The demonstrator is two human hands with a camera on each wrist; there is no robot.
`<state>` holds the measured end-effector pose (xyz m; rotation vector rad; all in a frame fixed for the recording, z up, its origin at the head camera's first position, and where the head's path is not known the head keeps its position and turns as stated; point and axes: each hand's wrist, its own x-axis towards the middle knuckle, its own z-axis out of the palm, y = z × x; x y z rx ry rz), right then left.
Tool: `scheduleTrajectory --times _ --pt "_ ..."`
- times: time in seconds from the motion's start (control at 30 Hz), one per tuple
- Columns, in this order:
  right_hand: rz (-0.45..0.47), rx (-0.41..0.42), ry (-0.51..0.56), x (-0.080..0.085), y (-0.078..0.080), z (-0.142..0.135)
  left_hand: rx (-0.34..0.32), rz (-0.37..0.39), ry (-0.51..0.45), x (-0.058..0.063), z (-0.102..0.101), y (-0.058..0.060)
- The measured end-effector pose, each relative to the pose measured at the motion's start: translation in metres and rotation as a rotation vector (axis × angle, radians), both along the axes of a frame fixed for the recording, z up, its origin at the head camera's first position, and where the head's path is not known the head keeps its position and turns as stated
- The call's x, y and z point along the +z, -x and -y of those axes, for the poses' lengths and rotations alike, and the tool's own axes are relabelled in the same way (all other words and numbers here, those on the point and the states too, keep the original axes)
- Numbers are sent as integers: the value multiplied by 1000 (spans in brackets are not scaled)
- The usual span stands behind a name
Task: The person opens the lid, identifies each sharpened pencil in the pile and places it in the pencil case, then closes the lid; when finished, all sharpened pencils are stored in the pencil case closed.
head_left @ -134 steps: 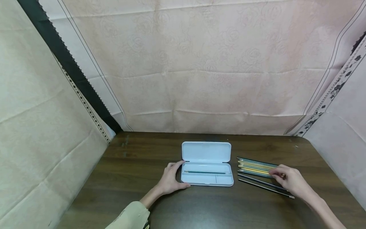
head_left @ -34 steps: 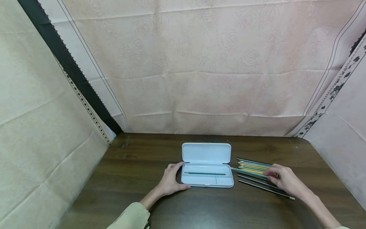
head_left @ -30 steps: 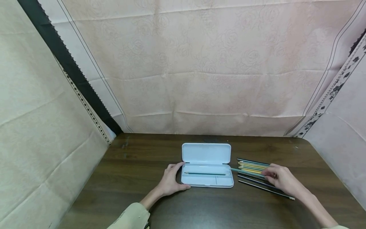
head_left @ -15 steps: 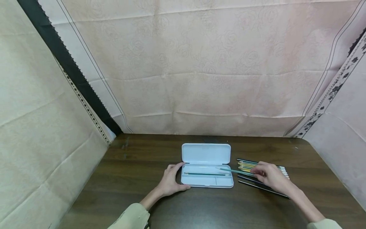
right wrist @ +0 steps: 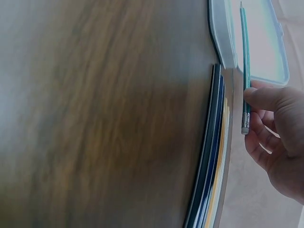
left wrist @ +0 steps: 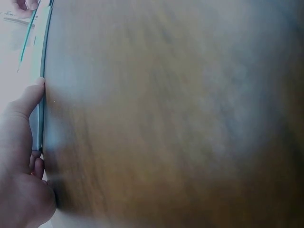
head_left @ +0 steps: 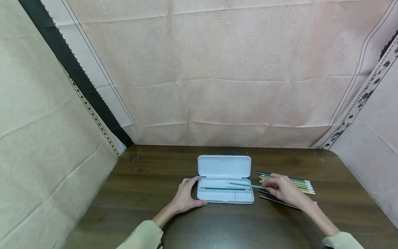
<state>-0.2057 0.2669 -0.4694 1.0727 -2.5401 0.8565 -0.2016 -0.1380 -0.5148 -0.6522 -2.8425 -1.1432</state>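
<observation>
A light blue pencil case (head_left: 224, 166) lies open on the table, its lid tipped back. One green pencil (head_left: 224, 188) rests in its long compartment. My left hand (head_left: 183, 196) holds the case at its left end, thumb (left wrist: 33, 95) on the front edge and fingers at the hinge-side corner. In my right hand (head_left: 284, 189), the thumb and fingers pinch a green pencil (right wrist: 245, 61) near its eraser end. Its sharpened tip is over the case, and it slants slightly above the tray. Under and beside this hand lie several more pencils (head_left: 306, 186).
Dark pencils (right wrist: 209, 128) lie apart from the yellow and green ones, nearer the front. The brown wooden table (head_left: 227, 224) is bordered by a pale cloth (head_left: 217, 103) at the back and on both sides.
My right hand has taken a green pencil from the row and carried it left until its tip is over the case. My left hand has stayed at the case's left end.
</observation>
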Motion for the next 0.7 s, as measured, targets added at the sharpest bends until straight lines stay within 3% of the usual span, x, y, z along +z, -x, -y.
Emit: scheduleTrajectory --times 0.23,0.7 --pt "12 29 -13 -1 6 14 1 3 10 0 0 0" --pt "139 22 -72 1 8 37 1 4 6 0 0 0"
